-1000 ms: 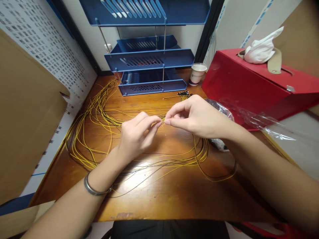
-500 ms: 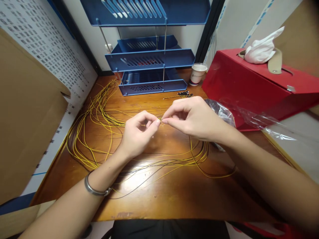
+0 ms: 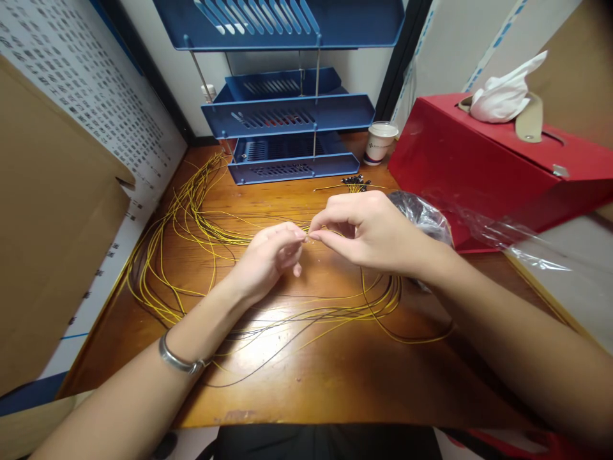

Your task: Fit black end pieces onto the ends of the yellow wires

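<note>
My left hand (image 3: 268,259) and my right hand (image 3: 368,230) meet fingertip to fingertip above the middle of the wooden desk (image 3: 311,377). Both pinch the end of a thin yellow wire (image 3: 309,236); any small part between the fingertips is too small to make out. A large tangle of yellow wires (image 3: 177,255) loops across the desk from the left, under both hands, to the right. A silver bangle (image 3: 177,361) sits on my left wrist.
A blue stacked letter tray (image 3: 287,115) stands at the back. A paper cup (image 3: 380,142) is beside a red box (image 3: 479,166) with a white tissue on top. A clear plastic bag (image 3: 426,217) lies under my right wrist. Cardboard (image 3: 52,230) walls the left side.
My left hand has turned and its fingers have shifted slightly along the wire; the right hand's pinch has moved a little left and down. The wires stay where they were.
</note>
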The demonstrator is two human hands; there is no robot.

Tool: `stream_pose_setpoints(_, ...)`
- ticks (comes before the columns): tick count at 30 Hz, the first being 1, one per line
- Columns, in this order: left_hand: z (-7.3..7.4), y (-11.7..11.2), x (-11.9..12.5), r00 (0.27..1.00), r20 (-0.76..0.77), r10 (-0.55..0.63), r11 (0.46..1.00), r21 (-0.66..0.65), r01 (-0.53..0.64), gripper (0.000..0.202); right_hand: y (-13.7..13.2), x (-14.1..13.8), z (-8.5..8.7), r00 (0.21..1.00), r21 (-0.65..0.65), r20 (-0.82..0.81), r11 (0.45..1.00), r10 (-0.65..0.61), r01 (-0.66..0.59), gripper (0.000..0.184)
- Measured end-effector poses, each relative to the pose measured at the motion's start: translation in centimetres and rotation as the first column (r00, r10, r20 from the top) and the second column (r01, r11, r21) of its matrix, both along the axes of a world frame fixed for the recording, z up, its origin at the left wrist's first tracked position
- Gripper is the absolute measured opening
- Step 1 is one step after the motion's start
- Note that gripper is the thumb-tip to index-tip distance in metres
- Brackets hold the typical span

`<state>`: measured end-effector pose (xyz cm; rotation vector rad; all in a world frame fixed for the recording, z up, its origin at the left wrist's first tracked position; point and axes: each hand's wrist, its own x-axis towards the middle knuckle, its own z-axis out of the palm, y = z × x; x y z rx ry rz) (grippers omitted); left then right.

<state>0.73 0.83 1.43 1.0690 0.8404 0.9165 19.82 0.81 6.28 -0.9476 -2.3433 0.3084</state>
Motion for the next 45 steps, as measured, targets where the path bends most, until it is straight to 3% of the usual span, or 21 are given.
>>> stream_pose_setpoints(5,0.5,-0.2,-0.2,0.998,0.041,-0.046,0.985,-0.162,0.052,0.017,-0.1,0.0,-0.2,0.996,0.063,0.083,0.998,-0.015,0.01,0.018)
stream_pose_setpoints(8,0.7,-0.1,-0.5,0.996,0.045,-0.073,0.985,-0.152,0.079,0.018,-0.1,0.0,0.0,0.996,0.023,0.08,0.999,-0.025,0.024,0.018)
stream_pose_setpoints(11,0.4,0.2,-0.8,0.998,0.002,-0.061,0.997,-0.036,0.061,0.022,-0.1,0.0,0.3,0.999,-0.04,0.038,0.998,-0.037,0.038,0.016)
stream_pose_setpoints(14,-0.2,0.4,-1.1,0.985,-0.16,0.063,0.968,0.249,-0.021,0.028,-0.1,0.1,0.6,0.998,-0.101,-0.012,0.993,-0.059,0.058,0.015)
stream_pose_setpoints(15,-0.4,0.5,-1.2,0.961,-0.24,0.14,0.917,0.398,-0.034,0.025,-0.1,0.1,0.7,0.997,-0.122,-0.03,0.99,-0.07,0.066,0.014)
stream_pose_setpoints(16,-0.6,0.5,-1.2,0.92,-0.313,0.236,0.829,0.558,-0.022,0.021,-0.2,0.1,0.8,0.996,-0.144,-0.047,0.987,-0.081,0.074,0.014)
stream_pose_setpoints(18,-0.8,0.4,-1.4,0.818,-0.377,0.434,0.575,0.815,0.07,0.012,-0.2,0.1,0.9,0.992,-0.192,-0.068,0.977,-0.104,0.089,0.014)
stream_pose_setpoints(20,-0.9,0.3,-1.5,0.752,-0.344,0.562,0.326,0.928,0.182,0.009,-0.2,0.1,1.0,0.991,-0.245,-0.067,0.965,-0.119,0.099,0.014)
stream_pose_setpoints(21,-0.8,0.3,-1.5,0.735,-0.32,0.598,0.237,0.947,0.219,0.01,-0.2,0.0,1.0,0.99,-0.269,-0.064,0.958,-0.123,0.102,0.014)
stream_pose_setpoints(23,-0.8,0.2,-1.6,0.712,-0.277,0.645,0.127,0.958,0.257,0.012,-0.2,0.0,1.0,0.989,-0.313,-0.067,0.944,-0.132,0.104,0.015)
stream_pose_setpoints(25,-0.8,0.2,-1.6,0.688,-0.247,0.682,0.068,0.959,0.276,0.011,-0.2,0.0,0.9,0.987,-0.354,-0.079,0.929,-0.14,0.104,0.016)
stream_pose_setpoints(28,-0.9,0.3,-1.7,0.67,-0.23,0.706,0.03,0.955,0.296,0.009,-0.1,0.0,0.9,0.984,-0.401,-0.093,0.91,-0.154,0.105,0.018)
stream_pose_setpoints(34,-1.0,0.4,-1.8,0.661,-0.237,0.712,0.03,0.951,0.309,0.011,0.0,0.0,0.8,0.983,-0.398,-0.088,0.91,-0.163,0.115,0.018)
stream_pose_setpoints(45,-0.8,0.2,-1.5,0.683,-0.27,0.679,0.108,0.956,0.271,0.01,0.1,0.1,0.6,0.984,-0.409,-0.069,0.904,-0.165,0.123,0.019)
